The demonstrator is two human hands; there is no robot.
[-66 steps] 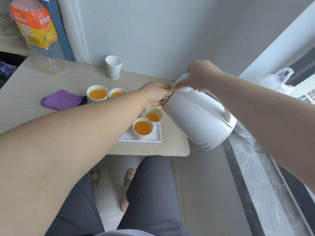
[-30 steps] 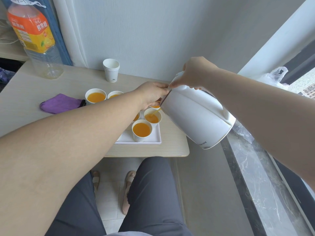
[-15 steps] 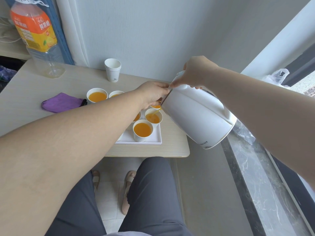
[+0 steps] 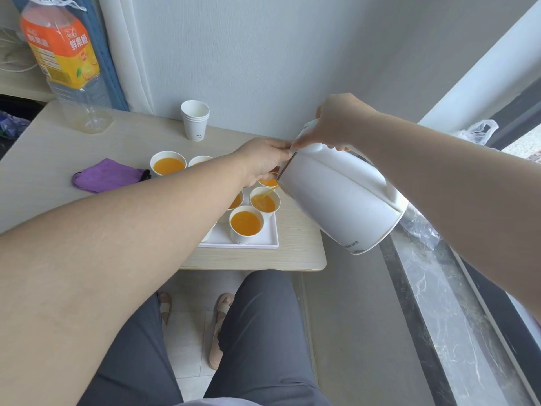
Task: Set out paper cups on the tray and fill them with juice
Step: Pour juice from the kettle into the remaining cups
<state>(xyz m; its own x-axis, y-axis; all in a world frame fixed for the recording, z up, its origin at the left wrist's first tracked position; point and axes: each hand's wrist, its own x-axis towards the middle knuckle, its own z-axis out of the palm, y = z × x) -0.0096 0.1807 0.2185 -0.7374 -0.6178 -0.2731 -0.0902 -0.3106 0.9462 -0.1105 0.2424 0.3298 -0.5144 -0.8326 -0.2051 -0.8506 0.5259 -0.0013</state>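
Juice (image 4: 263, 203) streams from the tilted white kettle (image 4: 336, 200) into a cup (image 4: 271, 214) on the tray (image 4: 265, 241), near the table's (image 4: 297, 249) front edge. My right hand (image 4: 336, 121) grips the kettle's handle and my left hand (image 4: 263, 162) pinches its rim. My left forearm (image 4: 175, 218) hides half the tray. Spare cups (image 4: 194, 121), a bottle (image 4: 67, 65) and a purple cloth (image 4: 106, 174) sit behind.

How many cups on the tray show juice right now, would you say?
4: the front cup, the cup being filled behind it, the back cup under the left hand, and the left cup against the forearm. The forearm may hide more.
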